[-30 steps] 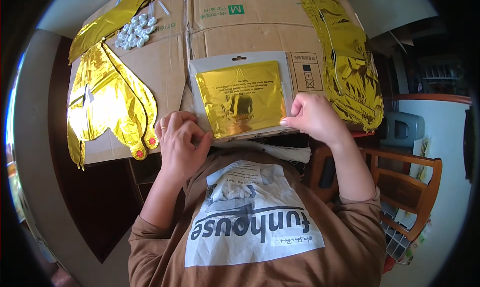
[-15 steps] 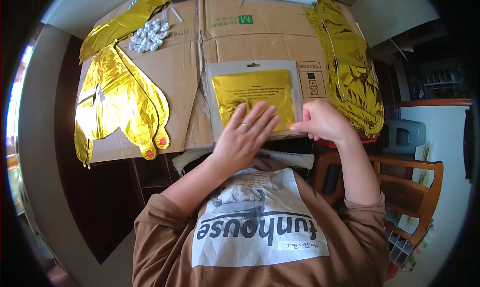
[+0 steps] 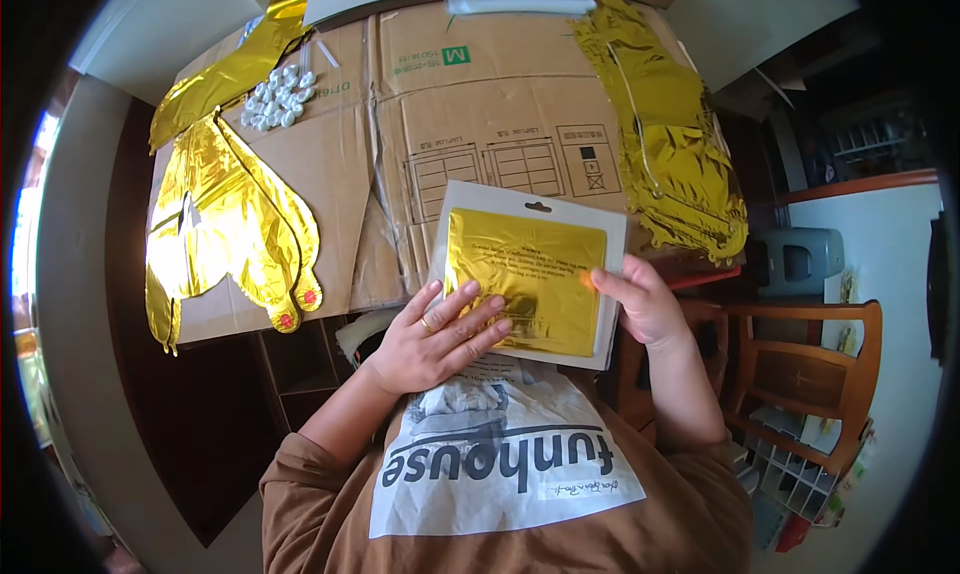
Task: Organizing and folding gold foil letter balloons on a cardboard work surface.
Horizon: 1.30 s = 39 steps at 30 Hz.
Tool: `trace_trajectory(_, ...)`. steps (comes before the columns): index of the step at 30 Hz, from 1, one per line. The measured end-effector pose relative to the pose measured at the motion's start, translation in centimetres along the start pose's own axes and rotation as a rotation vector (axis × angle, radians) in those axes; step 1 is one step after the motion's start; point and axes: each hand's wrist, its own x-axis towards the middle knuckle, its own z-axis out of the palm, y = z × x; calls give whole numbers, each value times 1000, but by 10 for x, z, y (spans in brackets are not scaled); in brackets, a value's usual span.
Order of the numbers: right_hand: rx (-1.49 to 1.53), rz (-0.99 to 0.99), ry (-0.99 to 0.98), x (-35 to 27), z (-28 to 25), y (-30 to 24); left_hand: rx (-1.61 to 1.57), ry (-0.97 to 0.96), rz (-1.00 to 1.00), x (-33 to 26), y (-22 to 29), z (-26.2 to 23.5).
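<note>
A flat clear-and-white packet (image 3: 613, 274) with a hang hole holds a folded gold foil sheet (image 3: 530, 259). It is tilted at the near edge of the cardboard, its lower part in front of my shirt. My right hand (image 3: 648, 299) pinches its right edge, thumb on the front and the other fingers mostly hidden behind. Across the packet's lower left, my left hand (image 3: 440, 336) rests with its fingers stretched out. A ring is on one of those fingers.
Flattened cardboard (image 3: 480, 94) covers the table. Gold foil balloons lie at the left (image 3: 225, 224) and right (image 3: 670, 144). Small white shiny pieces (image 3: 280, 99) are heaped at the far left. A wooden chair (image 3: 800, 364) stands to the right, near a grey plastic stool (image 3: 800, 262).
The packet has come toward me off the flat cardboard and turned slightly clockwise. My right hand now grips its right edge; my left hand has moved nearer and to the left.
</note>
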Motion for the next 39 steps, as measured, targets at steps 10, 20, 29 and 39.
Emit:
trace_trajectory(10,-474,-660,61,-12,24,-73,-714,381,-422,58,-68,-29)
trace_trajectory(20,-614,-658,98,-21,12,-110,-718,122,-667,87,-71,2)
trace_trajectory(29,-986,-364,169,-101,-85,-184,-981,84,-340,169,-10,-29)
trace_trajectory(39,-984,-296,1237,-81,-415,-25,-751,-25,-514,121,-29,-12)
